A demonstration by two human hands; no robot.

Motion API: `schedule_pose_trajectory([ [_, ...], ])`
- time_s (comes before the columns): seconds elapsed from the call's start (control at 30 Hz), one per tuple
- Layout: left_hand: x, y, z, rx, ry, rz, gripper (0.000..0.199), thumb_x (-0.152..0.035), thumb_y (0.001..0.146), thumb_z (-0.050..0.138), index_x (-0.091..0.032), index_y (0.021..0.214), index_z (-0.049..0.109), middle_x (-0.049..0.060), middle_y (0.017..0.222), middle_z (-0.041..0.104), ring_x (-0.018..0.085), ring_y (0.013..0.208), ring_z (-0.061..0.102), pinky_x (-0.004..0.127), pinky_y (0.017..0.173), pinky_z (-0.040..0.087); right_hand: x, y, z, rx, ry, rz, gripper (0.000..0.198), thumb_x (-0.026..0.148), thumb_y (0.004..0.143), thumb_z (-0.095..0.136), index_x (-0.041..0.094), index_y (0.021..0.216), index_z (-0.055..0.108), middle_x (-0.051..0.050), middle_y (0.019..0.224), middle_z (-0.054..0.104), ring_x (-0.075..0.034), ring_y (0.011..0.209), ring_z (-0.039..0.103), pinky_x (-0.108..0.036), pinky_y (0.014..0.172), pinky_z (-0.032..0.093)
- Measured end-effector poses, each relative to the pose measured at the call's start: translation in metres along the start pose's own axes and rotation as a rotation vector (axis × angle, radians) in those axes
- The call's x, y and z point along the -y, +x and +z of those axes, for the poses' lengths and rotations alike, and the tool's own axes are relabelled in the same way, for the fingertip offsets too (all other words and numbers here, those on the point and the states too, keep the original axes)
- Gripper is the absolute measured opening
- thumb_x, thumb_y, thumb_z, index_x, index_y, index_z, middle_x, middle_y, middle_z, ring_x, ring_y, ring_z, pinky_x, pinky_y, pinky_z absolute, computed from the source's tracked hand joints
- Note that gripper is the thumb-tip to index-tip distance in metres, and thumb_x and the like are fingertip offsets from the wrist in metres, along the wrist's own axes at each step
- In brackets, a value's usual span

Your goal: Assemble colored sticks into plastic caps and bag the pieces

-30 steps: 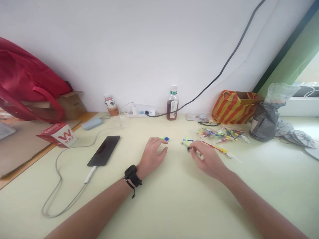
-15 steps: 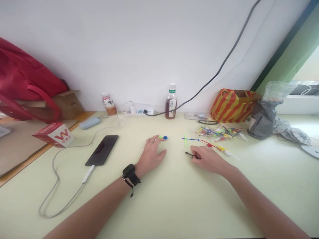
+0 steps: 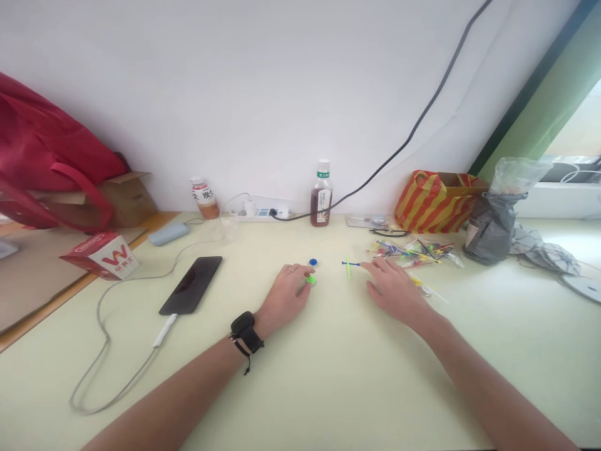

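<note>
My left hand (image 3: 285, 289) rests on the table with its thumb and index finger bent around a small green disc (image 3: 310, 280). Just beyond those fingertips lies a blue disc (image 3: 313, 262). My right hand (image 3: 392, 285) is palm down, fingers stretched out and the thumb apart. Its index fingertip reaches the right end of a thin blue arrow-shaped piece (image 3: 353, 264). A bright green stick (image 3: 348, 268) lies across that piece. Yellow and white bits (image 3: 425, 289) show past the right hand, which hides part of the table beneath it.
Behind my right hand is a pile of thin coloured plastic pieces (image 3: 413, 249). A drink bottle (image 3: 321, 197) and a power strip (image 3: 263, 212) stand by the wall. On the left lie a phone (image 3: 191, 285) on its cable and a red-and-white box (image 3: 101, 255). A grey bag (image 3: 491, 228) stands at right.
The green disc has come nearer me, now beside my left thumb. My right hand has opened and moved to the blue piece; the black arrow it held is out of sight.
</note>
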State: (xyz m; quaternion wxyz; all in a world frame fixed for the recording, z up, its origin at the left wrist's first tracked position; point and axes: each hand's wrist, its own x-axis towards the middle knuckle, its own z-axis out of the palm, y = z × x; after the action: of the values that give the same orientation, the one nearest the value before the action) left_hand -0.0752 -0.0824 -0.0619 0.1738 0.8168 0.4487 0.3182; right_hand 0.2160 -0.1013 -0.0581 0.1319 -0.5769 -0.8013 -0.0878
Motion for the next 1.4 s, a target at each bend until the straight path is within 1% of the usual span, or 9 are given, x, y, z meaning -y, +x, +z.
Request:
schedule_pose_trajectory([
  [0.17, -0.001, -0.001, 0.001, 0.049, -0.034, 0.018, 0.019, -0.024, 0.097, 0.059, -0.025, 0.114, 0.069, 0.006, 0.114, 0.068, 0.027, 0.115, 0.06, 0.044, 0.102, 0.05, 0.027, -0.007, -0.001, 0.035, 0.107, -0.166, 0.04, 0.027, 0.101, 0.05, 0.021, 0.14, 0.055, -0.014, 0.127, 0.061, -0.033, 0.113, 0.054, -0.049, 0.096, 0.047],
  [0.3, 0.0, -0.002, 0.002, 0.046, -0.05, 0.02, 0.014, -0.027, 0.096, 0.061, -0.025, 0.109, 0.068, 0.006, 0.115, 0.069, 0.027, 0.116, 0.061, 0.044, 0.103, 0.049, 0.031, -0.007, -0.009, 0.101, 0.24, -0.204, 0.019, 0.024, 0.1, 0.052, 0.023, 0.111, 0.067, -0.01, 0.114, 0.062, -0.028, 0.106, 0.057, -0.045, 0.093, 0.05],
  [0.4, -0.002, -0.002, 0.0, 0.048, -0.078, -0.017, 0.012, -0.028, 0.093, 0.065, -0.025, 0.104, 0.064, 0.004, 0.106, 0.07, 0.025, 0.106, 0.064, 0.041, 0.096, 0.052, 0.029, -0.006, -0.013, 0.119, 0.357, -0.229, 0.016, 0.021, 0.098, 0.054, 0.024, 0.095, 0.07, -0.008, 0.106, 0.064, -0.024, 0.101, 0.061, -0.039, 0.086, 0.052],
  [0.53, -0.008, 0.0, -0.003, 0.033, -0.22, -0.05, 0.009, -0.03, 0.093, 0.064, -0.024, 0.099, 0.06, 0.0, 0.089, 0.069, 0.018, 0.08, 0.064, 0.032, 0.077, 0.055, 0.029, -0.005, -0.01, 0.066, 0.361, -0.14, 0.02, 0.023, 0.097, 0.057, 0.023, 0.114, 0.067, -0.009, 0.115, 0.066, -0.027, 0.109, 0.062, -0.042, 0.091, 0.052],
  [0.63, -0.008, 0.002, -0.002, -0.003, -0.326, -0.084, 0.016, -0.033, 0.093, 0.066, -0.023, 0.105, 0.065, 0.0, 0.085, 0.069, 0.015, 0.075, 0.064, 0.028, 0.071, 0.056, 0.027, -0.005, -0.007, 0.11, 0.331, -0.1, 0.024, 0.023, 0.099, 0.052, 0.022, 0.12, 0.065, -0.011, 0.116, 0.066, -0.029, 0.109, 0.061, -0.047, 0.091, 0.051],
  [0.8, -0.009, 0.005, -0.002, -0.071, -0.506, -0.149, 0.03, -0.039, 0.087, 0.075, -0.019, 0.109, 0.07, 0.005, 0.095, 0.074, 0.018, 0.085, 0.072, 0.034, 0.083, 0.062, 0.029, -0.006, -0.009, 0.172, 0.536, -0.189, 0.033, 0.012, 0.101, 0.041, 0.022, 0.122, 0.064, -0.009, 0.11, 0.069, -0.025, 0.107, 0.062, -0.043, 0.093, 0.052],
  [1.0, -0.022, 0.002, -0.008, 0.068, -0.675, -0.12, 0.036, -0.039, 0.09, 0.074, -0.017, 0.118, 0.07, 0.011, 0.114, 0.074, 0.023, 0.104, 0.072, 0.041, 0.099, 0.06, 0.047, -0.01, -0.016, 0.181, 0.797, -0.215, 0.033, 0.011, 0.099, 0.045, 0.025, 0.124, 0.061, -0.005, 0.103, 0.067, -0.02, 0.094, 0.064, -0.036, 0.086, 0.054],
  [1.2, -0.037, -0.006, -0.008, 0.23, -0.663, 0.007, 0.038, -0.034, 0.088, 0.077, -0.02, 0.123, 0.071, 0.009, 0.125, 0.073, 0.024, 0.109, 0.073, 0.042, 0.106, 0.058, 0.054, -0.012, -0.024, 0.066, 0.882, -0.255, 0.032, 0.014, 0.102, 0.044, 0.028, 0.128, 0.057, -0.006, 0.11, 0.066, -0.02, 0.098, 0.063, -0.036, 0.086, 0.052],
  [1.4, -0.041, -0.007, -0.005, 0.222, -0.595, 0.057, 0.029, -0.032, 0.092, 0.071, -0.021, 0.119, 0.074, 0.007, 0.12, 0.076, 0.024, 0.108, 0.073, 0.04, 0.102, 0.059, 0.057, -0.012, -0.026, -0.019, 0.908, -0.287, 0.023, 0.019, 0.105, 0.042, 0.027, 0.119, 0.059, -0.007, 0.108, 0.067, -0.021, 0.099, 0.063, -0.037, 0.088, 0.052],
])
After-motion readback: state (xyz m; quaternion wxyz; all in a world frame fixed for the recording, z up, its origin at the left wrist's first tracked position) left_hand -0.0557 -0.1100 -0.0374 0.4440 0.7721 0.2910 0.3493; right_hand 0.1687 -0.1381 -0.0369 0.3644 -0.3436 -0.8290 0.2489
